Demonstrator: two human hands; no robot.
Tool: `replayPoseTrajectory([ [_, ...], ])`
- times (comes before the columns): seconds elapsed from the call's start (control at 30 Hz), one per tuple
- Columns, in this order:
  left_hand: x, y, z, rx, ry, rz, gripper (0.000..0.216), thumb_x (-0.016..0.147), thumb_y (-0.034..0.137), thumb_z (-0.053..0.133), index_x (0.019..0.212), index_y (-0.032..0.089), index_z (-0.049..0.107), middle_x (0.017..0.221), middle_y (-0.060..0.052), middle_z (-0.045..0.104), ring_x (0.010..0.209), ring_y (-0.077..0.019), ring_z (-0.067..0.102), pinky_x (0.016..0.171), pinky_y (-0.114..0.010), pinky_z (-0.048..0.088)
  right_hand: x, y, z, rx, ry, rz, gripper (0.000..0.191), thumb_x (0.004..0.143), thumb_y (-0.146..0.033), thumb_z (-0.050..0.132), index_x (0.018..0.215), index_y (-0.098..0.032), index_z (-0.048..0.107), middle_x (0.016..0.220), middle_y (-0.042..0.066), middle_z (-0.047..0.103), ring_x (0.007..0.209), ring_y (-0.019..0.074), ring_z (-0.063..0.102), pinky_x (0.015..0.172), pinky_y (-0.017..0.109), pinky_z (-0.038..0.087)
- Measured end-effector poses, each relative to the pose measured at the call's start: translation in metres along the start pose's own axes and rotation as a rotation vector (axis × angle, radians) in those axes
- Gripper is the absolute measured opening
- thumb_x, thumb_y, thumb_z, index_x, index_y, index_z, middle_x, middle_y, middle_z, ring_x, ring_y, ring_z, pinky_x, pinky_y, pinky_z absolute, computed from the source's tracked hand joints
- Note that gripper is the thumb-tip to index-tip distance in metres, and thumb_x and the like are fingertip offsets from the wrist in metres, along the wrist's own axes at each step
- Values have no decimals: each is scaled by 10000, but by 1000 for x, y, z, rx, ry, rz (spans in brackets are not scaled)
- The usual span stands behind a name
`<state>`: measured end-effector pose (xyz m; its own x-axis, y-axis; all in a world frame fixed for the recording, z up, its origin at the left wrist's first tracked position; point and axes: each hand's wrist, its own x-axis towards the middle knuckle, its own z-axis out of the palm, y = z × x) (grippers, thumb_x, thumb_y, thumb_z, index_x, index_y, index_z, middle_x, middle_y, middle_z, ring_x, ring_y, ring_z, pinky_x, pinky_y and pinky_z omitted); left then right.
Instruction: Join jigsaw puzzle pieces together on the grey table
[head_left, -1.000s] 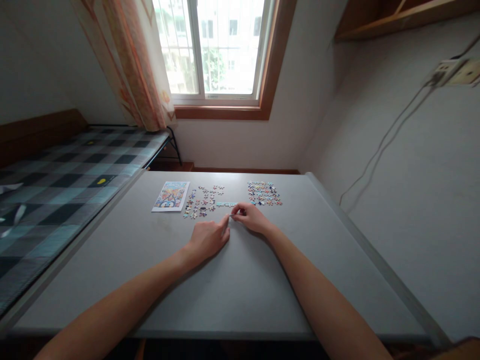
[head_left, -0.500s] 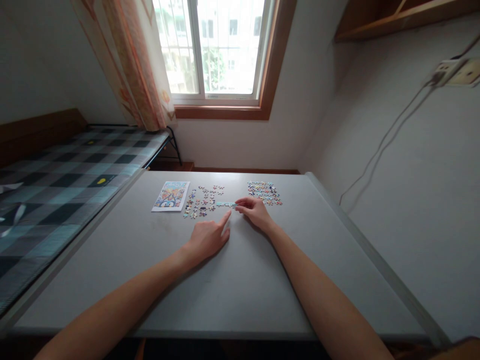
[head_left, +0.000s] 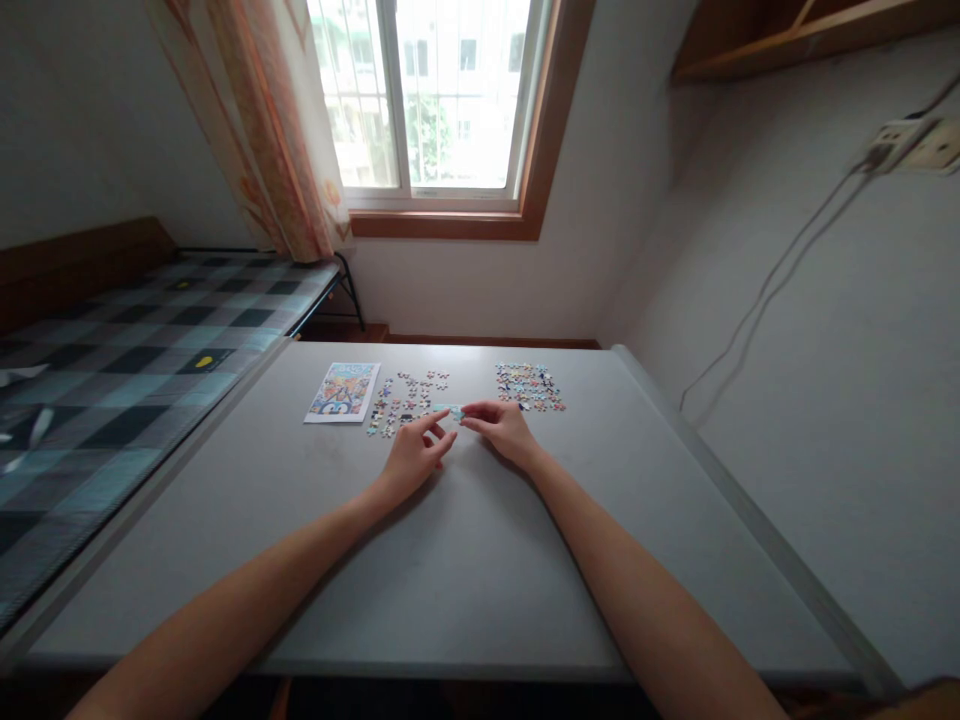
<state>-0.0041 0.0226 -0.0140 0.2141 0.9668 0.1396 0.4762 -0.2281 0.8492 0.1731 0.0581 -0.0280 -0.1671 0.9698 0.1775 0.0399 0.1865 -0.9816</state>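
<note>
Between my hands lies a short joined strip of pale blue jigsaw pieces [head_left: 451, 408] on the table. My right hand [head_left: 501, 430] pinches a small jigsaw piece [head_left: 458, 414] between thumb and fingertips at the strip's right part. My left hand [head_left: 415, 452] has its index finger stretched out, the tip touching or just above the strip; its other fingers are loosely bent and hold nothing. Left of the strip are several loose jigsaw pieces [head_left: 388, 409] in rough rows. Another group of loose pieces [head_left: 527, 384] lies beyond my right hand.
A printed picture sheet [head_left: 343, 393] lies flat left of the loose pieces on the grey table [head_left: 480, 560]. A bed with a checked cover [head_left: 150, 330] stands along the left. Beyond the table are a window and curtain; a cable [head_left: 757, 295] hangs down the right wall.
My right hand has shifted slightly left along the strip with the piece. The left index finger has moved left and up onto the strip, and the left hand's other fingers have loosened.
</note>
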Motion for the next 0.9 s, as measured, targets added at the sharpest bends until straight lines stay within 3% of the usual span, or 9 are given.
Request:
replayPoseTrajectory([
  [0.1,4,-4,0,-215,40,-38,479,779,424,584,1154,127,601,863,-63,660,488,-117,617,352,-187,409,-2,-1,5,31,-26,2,289,603,-346,755,819,-159,712,790,50,711,733,165,639,742,318,512],
  [0.2,4,-6,1,-279,66,-25,455,766,428,605,1101,121,629,856,-67,664,494,-120,626,332,-173,405,-3,-1,7,44,-49,2,295,604,-347,757,827,-160,712,788,45,712,721,157,636,736,309,512],
  [0.6,7,-15,3,-267,90,9,456,766,476,599,1041,117,660,909,-96,693,485,-115,616,332,-185,417,-4,-4,7,53,-76,7,301,600,-353,762,827,-159,719,812,51,715,742,165,639,740,311,504],
  [0.9,8,-13,2,-271,133,8,423,763,452,615,1009,112,676,857,-85,703,466,-108,600,349,-192,418,-6,-6,8,97,-67,80,353,582,-366,771,852,-147,713,737,42,703,629,127,593,604,256,472],
])
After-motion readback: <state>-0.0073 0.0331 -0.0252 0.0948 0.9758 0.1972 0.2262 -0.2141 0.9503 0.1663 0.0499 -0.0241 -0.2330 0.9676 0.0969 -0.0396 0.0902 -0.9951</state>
